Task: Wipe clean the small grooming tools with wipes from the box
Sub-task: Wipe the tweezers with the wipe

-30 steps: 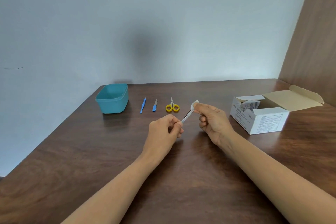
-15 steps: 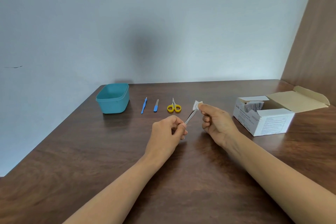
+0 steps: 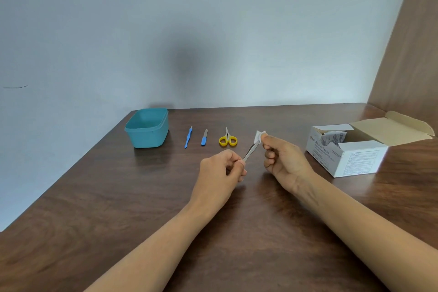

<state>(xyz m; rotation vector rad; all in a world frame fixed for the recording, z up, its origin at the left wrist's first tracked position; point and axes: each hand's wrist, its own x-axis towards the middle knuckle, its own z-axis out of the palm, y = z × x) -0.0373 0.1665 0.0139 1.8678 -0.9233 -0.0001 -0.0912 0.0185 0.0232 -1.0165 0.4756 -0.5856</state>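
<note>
Your left hand (image 3: 222, 168) grip pinched tweezers (image 3: 250, 151) by base, left of box (image 3: 350, 156); right hand (image 3: 282, 161) grip pinched wipe (image 3: 259, 136) round tip. Risk: hard pull could slide tweezers from your pinch onto table (image 3: 142, 197).

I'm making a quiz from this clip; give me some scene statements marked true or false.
1. The left hand holds the metal tweezers. True.
2. The right hand pinches a white wipe at the tweezers' tip. True.
3. The yellow scissors lie inside the teal tub. False: they lie on the table, right of it.
4. The swab box is closed. False: its lid is folded back.
5. A blue-handled tool and a blue file lie between the tub and the scissors. True.
</note>
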